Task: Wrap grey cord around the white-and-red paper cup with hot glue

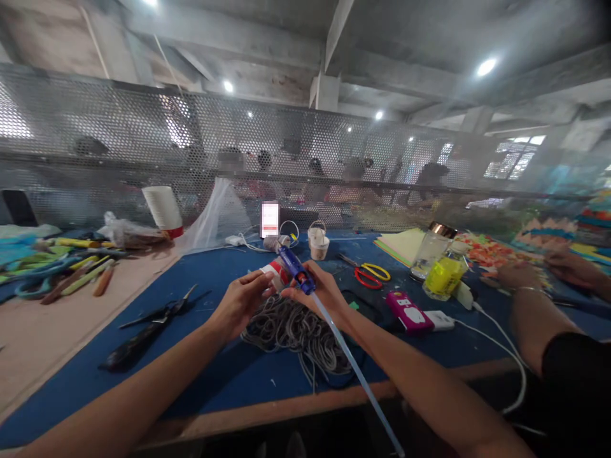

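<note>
My left hand [241,302] is closed around a red-and-white paper cup [275,272], held on its side above the table. In my right hand [322,292] is a blue hot glue gun [296,270], its nozzle up by the cup's far end. A long translucent glue stick [356,366] runs out of the gun's back toward the lower right. Just past the nozzle shows a coil of grey cord [275,242]; whether it touches the cup I cannot tell. Under both hands lies a loose heap of grey cord [298,337].
Dark-handled pliers [147,331] lie left. Red-and-yellow scissors [370,273], a magenta device [408,312] with a white cable, and glass jars [432,254] stand right. Stacked paper cups [162,207], a lit phone [270,219] and a small bucket [318,242] are behind. A co-worker's arm [529,318] reaches in right.
</note>
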Tool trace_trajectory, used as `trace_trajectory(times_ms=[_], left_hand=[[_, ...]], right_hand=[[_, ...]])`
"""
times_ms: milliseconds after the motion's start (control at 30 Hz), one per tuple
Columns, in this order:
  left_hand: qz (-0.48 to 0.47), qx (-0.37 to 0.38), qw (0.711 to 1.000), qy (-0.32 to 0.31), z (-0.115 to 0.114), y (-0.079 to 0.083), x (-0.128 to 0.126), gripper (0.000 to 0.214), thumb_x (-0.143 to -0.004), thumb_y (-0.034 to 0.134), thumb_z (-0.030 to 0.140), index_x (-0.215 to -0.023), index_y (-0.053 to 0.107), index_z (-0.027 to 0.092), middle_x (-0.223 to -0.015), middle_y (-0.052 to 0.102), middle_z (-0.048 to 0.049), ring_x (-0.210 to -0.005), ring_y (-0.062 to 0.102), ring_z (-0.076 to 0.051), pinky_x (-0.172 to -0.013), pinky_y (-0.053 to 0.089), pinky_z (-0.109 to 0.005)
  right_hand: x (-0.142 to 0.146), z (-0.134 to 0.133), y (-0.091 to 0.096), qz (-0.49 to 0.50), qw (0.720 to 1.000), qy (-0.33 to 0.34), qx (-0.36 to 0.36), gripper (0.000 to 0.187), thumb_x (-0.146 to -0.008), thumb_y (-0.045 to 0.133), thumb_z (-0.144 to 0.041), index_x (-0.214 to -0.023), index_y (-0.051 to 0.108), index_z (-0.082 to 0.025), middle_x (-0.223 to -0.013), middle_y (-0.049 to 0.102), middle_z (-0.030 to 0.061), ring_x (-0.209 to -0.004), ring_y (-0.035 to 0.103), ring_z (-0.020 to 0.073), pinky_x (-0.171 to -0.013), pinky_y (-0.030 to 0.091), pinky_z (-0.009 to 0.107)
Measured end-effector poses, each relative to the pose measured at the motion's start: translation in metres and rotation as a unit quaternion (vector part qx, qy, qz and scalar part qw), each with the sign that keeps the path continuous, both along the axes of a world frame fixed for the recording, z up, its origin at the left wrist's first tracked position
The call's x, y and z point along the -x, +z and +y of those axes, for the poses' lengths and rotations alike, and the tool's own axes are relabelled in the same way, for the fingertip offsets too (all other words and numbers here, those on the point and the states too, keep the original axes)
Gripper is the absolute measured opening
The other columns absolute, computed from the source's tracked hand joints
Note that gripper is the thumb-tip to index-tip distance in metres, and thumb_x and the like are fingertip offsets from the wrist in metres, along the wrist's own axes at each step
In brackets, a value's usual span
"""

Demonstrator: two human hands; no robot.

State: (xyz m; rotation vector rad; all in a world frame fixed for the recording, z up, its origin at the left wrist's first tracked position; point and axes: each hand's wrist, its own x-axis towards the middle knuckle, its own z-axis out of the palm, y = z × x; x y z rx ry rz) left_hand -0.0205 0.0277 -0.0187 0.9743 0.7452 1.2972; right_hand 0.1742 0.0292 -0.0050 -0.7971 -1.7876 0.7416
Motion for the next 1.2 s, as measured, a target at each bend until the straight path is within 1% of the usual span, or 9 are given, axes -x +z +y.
trace_trajectory(times_ms=[100,200,400,533,700,800,867,1033,1200], left_hand=[[-0.004,-0.01,1.0,0.003,-0.001,0.0,-0.003,0.016,-0.076,0.077,0.025,-0.084,0.073,0.012,-0.089,0.074,-0.0082,-0.078,0.069,-0.015,-0.085,0.053,-0.026],[-0.02,-0.017,1.0,0.016,-0.002,0.001,-0.007,0.015,-0.073,0.079,0.023,-0.082,0.073,0.012,-0.091,0.074,-0.0089,-0.084,0.069,-0.017,-0.086,0.053,-0.027],[-0.035,0.0,0.999,0.035,0.0,0.001,-0.007,0.016,-0.069,0.081,0.02,-0.08,0.074,0.011,-0.09,0.074,-0.009,-0.085,0.069,-0.017,-0.087,0.054,-0.028],[-0.054,0.005,0.997,0.054,0.003,0.0,-0.003,0.014,-0.069,0.081,0.018,-0.077,0.072,0.012,-0.088,0.074,-0.0072,-0.083,0.069,-0.016,-0.084,0.055,-0.025],[-0.072,0.025,0.997,0.027,0.0,0.006,-0.006,0.008,-0.073,0.077,0.015,-0.079,0.072,0.012,-0.086,0.074,-0.0055,-0.076,0.068,-0.012,-0.082,0.055,-0.02],[-0.063,0.021,0.998,0.007,-0.002,0.008,-0.007,0.012,-0.074,0.075,0.016,-0.085,0.073,0.012,-0.094,0.074,-0.0077,-0.083,0.069,-0.014,-0.086,0.054,-0.021],[-0.057,0.015,0.998,0.009,-0.002,0.007,-0.006,0.013,-0.073,0.076,0.017,-0.084,0.073,0.012,-0.094,0.074,-0.0078,-0.085,0.069,-0.015,-0.087,0.054,-0.023],[-0.025,0.005,0.999,0.04,0.001,0.004,-0.003,0.017,-0.068,0.081,0.02,-0.081,0.073,0.011,-0.091,0.075,-0.0083,-0.085,0.07,-0.017,-0.084,0.055,-0.024],[-0.001,-0.01,0.996,0.089,0.0,0.008,-0.003,0.024,-0.063,0.084,0.02,-0.084,0.074,0.011,-0.089,0.075,-0.0078,-0.083,0.07,-0.017,-0.082,0.055,-0.026]], right_hand=[[0.004,-0.002,-0.001,-0.003,1.0,-0.022,0.006,0.035,-0.068,0.075,-0.041,-0.085,0.051,-0.021,-0.079,0.062,-0.0018,-0.072,0.058,0.016,-0.072,0.049,0.033],[0.008,-0.003,-0.002,0.001,0.999,-0.042,0.019,0.031,-0.07,0.073,-0.038,-0.083,0.05,-0.022,-0.077,0.06,-0.0028,-0.07,0.057,0.0149,-0.068,0.048,0.031],[0.006,-0.001,-0.003,0.017,0.999,-0.024,0.012,0.022,-0.076,0.066,-0.035,-0.085,0.051,-0.021,-0.078,0.061,-0.002,-0.07,0.056,0.0134,-0.071,0.047,0.029],[0.006,0.003,-0.006,0.019,0.999,-0.027,0.01,0.027,-0.074,0.068,-0.036,-0.086,0.049,-0.022,-0.079,0.06,-0.0022,-0.068,0.054,0.0133,-0.071,0.047,0.03],[0.009,0.003,-0.011,-0.013,0.997,-0.06,0.037,0.034,-0.069,0.072,-0.036,-0.09,0.049,-0.023,-0.076,0.058,-0.0035,-0.066,0.051,0.0133,-0.065,0.045,0.028],[0.007,0.001,-0.01,-0.035,0.997,-0.058,0.02,0.026,-0.073,0.066,-0.033,-0.093,0.051,-0.023,-0.075,0.057,-0.0035,-0.066,0.05,0.0131,-0.065,0.043,0.027],[0.006,0.001,-0.008,-0.018,0.999,-0.041,0.008,0.02,-0.075,0.062,-0.029,-0.09,0.051,-0.022,-0.075,0.056,-0.003,-0.067,0.05,0.0129,-0.066,0.044,0.026],[0.005,0.008,-0.007,0.063,0.997,-0.035,-0.012,0.021,-0.071,0.063,-0.024,-0.086,0.048,-0.022,-0.077,0.053,-0.0027,-0.067,0.049,0.0123,-0.068,0.044,0.026],[-0.001,0.012,-0.008,0.036,0.998,-0.052,-0.024,0.019,-0.071,0.061,-0.022,-0.089,0.055,-0.021,-0.078,0.057,-0.0027,-0.069,0.05,0.0125,-0.068,0.042,0.025]])
